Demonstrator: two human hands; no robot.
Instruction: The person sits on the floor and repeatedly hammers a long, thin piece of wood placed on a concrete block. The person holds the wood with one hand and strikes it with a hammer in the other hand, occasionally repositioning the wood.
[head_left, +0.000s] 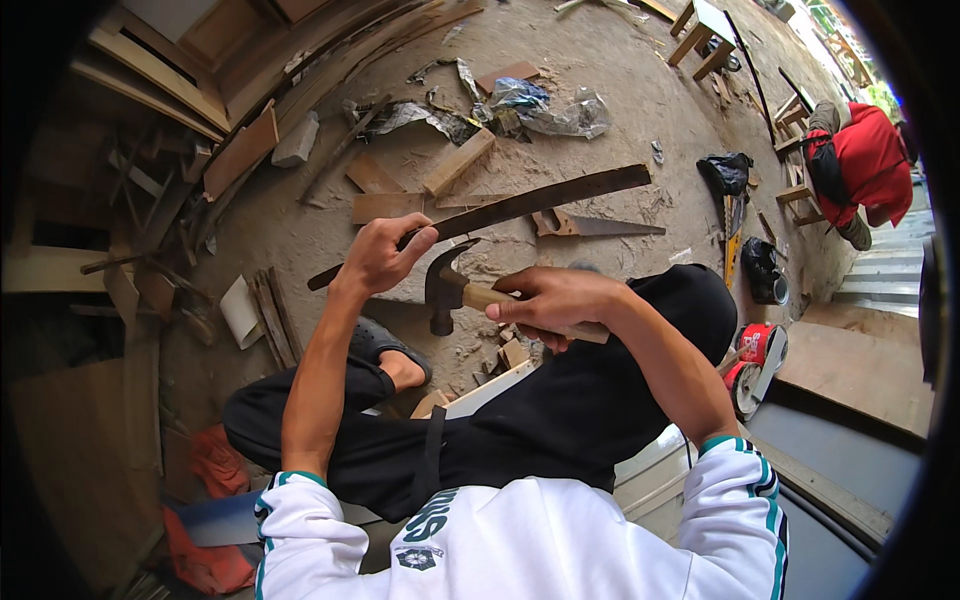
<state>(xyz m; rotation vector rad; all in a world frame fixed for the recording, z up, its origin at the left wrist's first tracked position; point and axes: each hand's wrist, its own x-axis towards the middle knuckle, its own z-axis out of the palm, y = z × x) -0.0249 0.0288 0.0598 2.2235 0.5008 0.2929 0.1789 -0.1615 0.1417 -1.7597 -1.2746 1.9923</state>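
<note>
A long, dark, slightly curved wooden strip (560, 195) slants across in front of me, its right end higher. My left hand (385, 250) is closed round it left of its middle. In my right hand (560, 300) is a claw hammer (478, 295), gripped by its wooden handle. The hammer's head hangs just below the strip, claw upward and striking face down. Whether a nail sits in the strip at the claw is too small to tell. Beyond the strip a handsaw (595, 225) with a wooden handle lies on the ground.
Wood offcuts (460, 162) and crumpled plastic (565, 112) lie on the dusty floor ahead. Scrap boards (240, 155) are piled at left. Red cans (757, 360) stand by my right knee. A person in red (875, 160) is at far right, near a small wooden stool (703, 38).
</note>
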